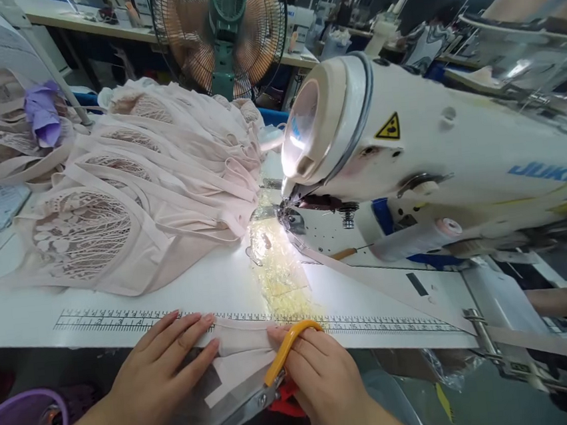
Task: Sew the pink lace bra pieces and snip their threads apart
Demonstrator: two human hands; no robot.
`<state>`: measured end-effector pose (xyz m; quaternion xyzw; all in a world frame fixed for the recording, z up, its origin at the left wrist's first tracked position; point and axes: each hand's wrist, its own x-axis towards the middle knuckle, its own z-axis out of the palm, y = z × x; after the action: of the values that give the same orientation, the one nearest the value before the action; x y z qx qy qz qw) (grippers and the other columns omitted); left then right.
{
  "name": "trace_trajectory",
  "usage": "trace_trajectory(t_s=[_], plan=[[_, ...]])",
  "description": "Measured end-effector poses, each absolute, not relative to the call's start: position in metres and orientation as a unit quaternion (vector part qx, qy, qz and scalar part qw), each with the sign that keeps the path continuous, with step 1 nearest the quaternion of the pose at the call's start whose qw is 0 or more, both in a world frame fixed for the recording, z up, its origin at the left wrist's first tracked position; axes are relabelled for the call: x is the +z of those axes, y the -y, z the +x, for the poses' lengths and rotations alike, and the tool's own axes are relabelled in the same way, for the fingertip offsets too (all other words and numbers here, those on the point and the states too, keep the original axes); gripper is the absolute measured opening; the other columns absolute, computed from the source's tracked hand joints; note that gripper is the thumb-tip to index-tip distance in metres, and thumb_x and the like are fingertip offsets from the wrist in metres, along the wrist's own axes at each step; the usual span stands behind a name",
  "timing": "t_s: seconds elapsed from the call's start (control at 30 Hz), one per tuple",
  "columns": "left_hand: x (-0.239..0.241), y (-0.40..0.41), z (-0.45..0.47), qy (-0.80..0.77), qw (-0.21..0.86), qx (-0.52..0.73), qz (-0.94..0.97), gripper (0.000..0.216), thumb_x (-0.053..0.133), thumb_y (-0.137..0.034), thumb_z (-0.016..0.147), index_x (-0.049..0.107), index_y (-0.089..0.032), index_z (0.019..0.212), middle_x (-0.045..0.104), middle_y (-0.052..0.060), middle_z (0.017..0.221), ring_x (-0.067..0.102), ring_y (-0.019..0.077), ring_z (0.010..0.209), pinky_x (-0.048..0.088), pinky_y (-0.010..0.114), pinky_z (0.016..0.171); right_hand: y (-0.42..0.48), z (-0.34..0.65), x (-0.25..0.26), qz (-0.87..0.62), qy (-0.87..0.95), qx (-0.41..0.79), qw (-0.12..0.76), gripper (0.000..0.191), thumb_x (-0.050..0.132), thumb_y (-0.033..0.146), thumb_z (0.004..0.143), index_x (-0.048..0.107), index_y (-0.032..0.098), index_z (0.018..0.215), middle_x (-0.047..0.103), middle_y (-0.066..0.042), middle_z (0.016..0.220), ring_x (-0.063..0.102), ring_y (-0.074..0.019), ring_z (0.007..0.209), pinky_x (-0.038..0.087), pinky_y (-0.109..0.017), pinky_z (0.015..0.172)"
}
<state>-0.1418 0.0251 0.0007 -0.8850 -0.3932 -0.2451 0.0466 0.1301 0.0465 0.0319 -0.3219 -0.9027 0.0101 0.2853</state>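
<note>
My left hand (175, 363) lies at the table's front edge, fingers stretched out over the ruler scale. Its fingertips and thumb touch the left side of a pale pink fabric piece (245, 340), which hangs over the edge. My right hand (326, 369) is closed round orange-handled scissors (292, 346), with its fingertips at the fabric's right side. The scissors' metal blades point down and left, beside the hanging fabric. Part of the handle is hidden by my fingers. What lies under my left fingertips is hidden.
A sewing machine (406, 134) stands at right, its lamp lit. Pale lace-cupped garments (125, 187) are heaped at left. A printed ruler (384, 323) runs along the front edge. Behind stands a fan (220, 31); a purple basket (23, 424) is below left. A pale strip (380, 283) crosses right.
</note>
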Motion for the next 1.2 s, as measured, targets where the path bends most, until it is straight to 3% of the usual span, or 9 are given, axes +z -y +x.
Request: trace_trajectory(t_s=[0.37, 0.6, 0.73, 0.83, 0.97, 1.07, 1.13, 1.2], plan=[[-0.006, -0.027, -0.146, 0.38, 0.054, -0.243, -0.891, 0.041, 0.042, -0.009, 0.092, 0.056, -0.025, 0.127, 0.058, 0.006, 0.134, 0.05, 0.0214, 0.125, 0.028, 0.042, 0.113, -0.045, 0.125, 0.026, -0.334, 0.89, -0.021, 0.31, 0.028, 0.039, 0.006, 0.093, 0.062, 0.007, 0.109, 0.072, -0.01, 0.085, 0.066, -0.0193, 0.081, 0.057, -0.031, 0.072], [-0.013, -0.033, -0.155, 0.348, 0.102, -0.216, -0.907, 0.043, 0.04, -0.015, 0.091, 0.053, -0.025, 0.13, 0.056, 0.005, 0.136, 0.053, 0.0229, 0.122, 0.027, 0.042, 0.113, -0.048, 0.126, 0.021, -0.327, 0.891, -0.055, 0.312, 0.024, 0.04, 0.008, 0.092, 0.063, 0.011, 0.093, 0.071, -0.007, 0.081, 0.062, -0.0167, 0.073, 0.053, -0.028, 0.065], [-0.015, -0.034, -0.151, 0.339, 0.138, -0.232, -0.901, 0.038, 0.046, -0.021, 0.091, 0.055, -0.027, 0.128, 0.058, 0.005, 0.134, 0.057, 0.0224, 0.118, 0.032, 0.042, 0.111, -0.049, 0.125, 0.018, -0.324, 0.894, -0.05, 0.306, 0.022, 0.041, 0.007, 0.087, 0.061, 0.013, 0.093, 0.069, -0.007, 0.076, 0.06, -0.0174, 0.07, 0.053, -0.028, 0.065], [-0.012, -0.032, -0.144, 0.386, 0.108, -0.253, -0.881, 0.036, 0.045, -0.015, 0.091, 0.058, -0.025, 0.122, 0.058, 0.006, 0.134, 0.055, 0.0241, 0.12, 0.034, 0.046, 0.11, -0.049, 0.125, 0.019, -0.324, 0.897, -0.023, 0.3, 0.024, 0.043, 0.007, 0.079, 0.06, 0.014, 0.094, 0.067, -0.007, 0.074, 0.059, -0.0196, 0.069, 0.052, -0.03, 0.065], [-0.012, -0.009, -0.141, 0.389, 0.1, -0.31, -0.862, 0.041, 0.05, -0.012, 0.088, 0.054, -0.022, 0.127, 0.055, 0.011, 0.136, 0.052, 0.0281, 0.124, 0.038, 0.048, 0.108, -0.039, 0.127, 0.038, -0.374, 0.861, 0.08, 0.334, 0.009, 0.046, 0.013, 0.073, 0.052, 0.019, 0.075, 0.058, -0.003, 0.064, 0.054, -0.0171, 0.058, 0.047, -0.027, 0.053], [-0.035, 0.032, -0.131, 0.432, 0.073, -0.389, -0.81, 0.053, 0.057, -0.015, 0.084, 0.045, -0.022, 0.135, 0.06, 0.011, 0.125, 0.06, 0.0239, 0.112, 0.049, 0.037, 0.097, -0.024, 0.124, 0.068, -0.429, 0.785, 0.284, 0.345, 0.01, 0.048, 0.02, 0.079, 0.043, 0.021, 0.07, 0.051, 0.002, 0.06, 0.046, -0.012, 0.05, 0.04, -0.022, 0.043], [-0.058, 0.061, -0.12, 0.486, 0.034, -0.363, -0.794, 0.059, 0.055, -0.027, 0.084, 0.038, -0.018, 0.14, 0.061, 0.014, 0.12, 0.061, 0.0251, 0.107, 0.055, 0.034, 0.085, -0.014, 0.117, 0.089, -0.417, 0.727, 0.416, 0.352, 0.012, 0.051, 0.024, 0.082, 0.043, 0.021, 0.073, 0.052, 0.002, 0.064, 0.047, -0.0108, 0.051, 0.041, -0.022, 0.043], [-0.081, 0.08, -0.115, 0.518, 0.033, -0.304, -0.799, 0.07, 0.051, -0.034, 0.083, 0.029, -0.012, 0.145, 0.058, 0.018, 0.127, 0.058, 0.032, 0.112, 0.055, 0.041, 0.082, -0.006, 0.106, 0.107, -0.376, 0.685, 0.49, 0.385, 0.018, 0.054, 0.031, 0.082, 0.042, 0.021, 0.073, 0.055, 0.0, 0.068, 0.049, -0.011, 0.054, 0.044, -0.023, 0.045]])
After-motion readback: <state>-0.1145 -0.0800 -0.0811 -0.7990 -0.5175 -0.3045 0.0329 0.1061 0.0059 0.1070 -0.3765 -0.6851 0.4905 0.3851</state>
